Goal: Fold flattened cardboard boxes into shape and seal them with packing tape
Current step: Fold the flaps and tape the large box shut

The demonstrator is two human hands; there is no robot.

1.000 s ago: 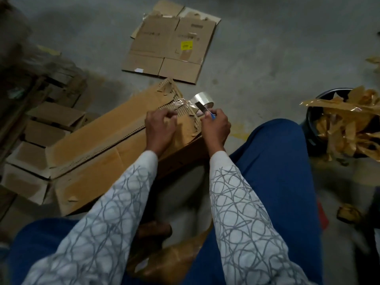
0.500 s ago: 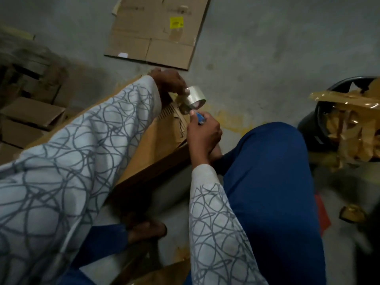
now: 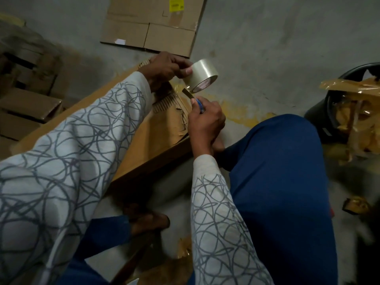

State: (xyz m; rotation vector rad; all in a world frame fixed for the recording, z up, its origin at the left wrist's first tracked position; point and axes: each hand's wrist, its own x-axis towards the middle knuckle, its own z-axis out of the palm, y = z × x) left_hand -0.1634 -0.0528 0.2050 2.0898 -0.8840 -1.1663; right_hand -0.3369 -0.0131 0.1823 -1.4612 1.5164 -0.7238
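Open floor (image 3: pixel 257 48) lies beyond the box (image 3: pixel 156 140) — a free lane between the flat cardboard sheet (image 3: pixel 156 27) and the scrap-filled black bin (image 3: pixel 316 118). Stacked cardboard (image 3: pixel 26 103) crowds the left side; a blue-clad knee (image 3: pixel 277 161) blocks the near right.

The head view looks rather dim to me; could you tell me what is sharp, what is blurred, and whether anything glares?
In the head view the light is dim and uneven; the tape roll, left hand and right hand are fairly sharp; the floor below the black bin is smeared; the tape scraps in it catch a faint sheen.
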